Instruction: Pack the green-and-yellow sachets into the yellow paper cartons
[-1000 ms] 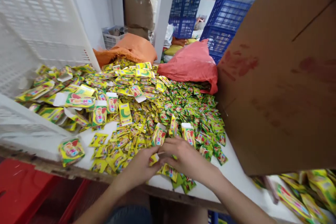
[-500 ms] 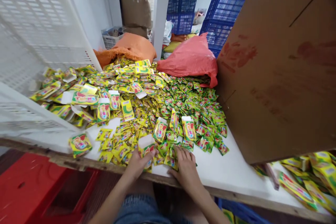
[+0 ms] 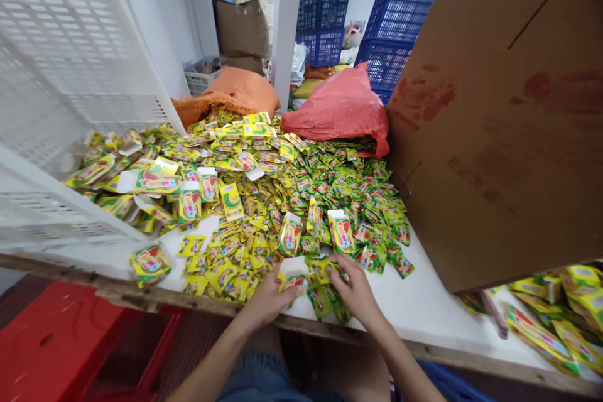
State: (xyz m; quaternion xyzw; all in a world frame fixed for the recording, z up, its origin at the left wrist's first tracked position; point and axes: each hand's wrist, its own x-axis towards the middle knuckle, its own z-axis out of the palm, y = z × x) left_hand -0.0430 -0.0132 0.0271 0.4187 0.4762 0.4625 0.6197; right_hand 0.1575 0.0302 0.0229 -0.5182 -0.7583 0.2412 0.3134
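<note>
A small open carton [image 3: 291,274] was held upright in the left hand [image 3: 266,298] at the near edge of the white table [image 3: 424,308]. A few green sachets [image 3: 325,270] were pinched in the right hand [image 3: 357,292], just right of the carton, beside the sachet pile [image 3: 330,195].

Bright, even daylight from the back, soft shadows, sharp centre, wide-angle stretching at the edges.
</note>
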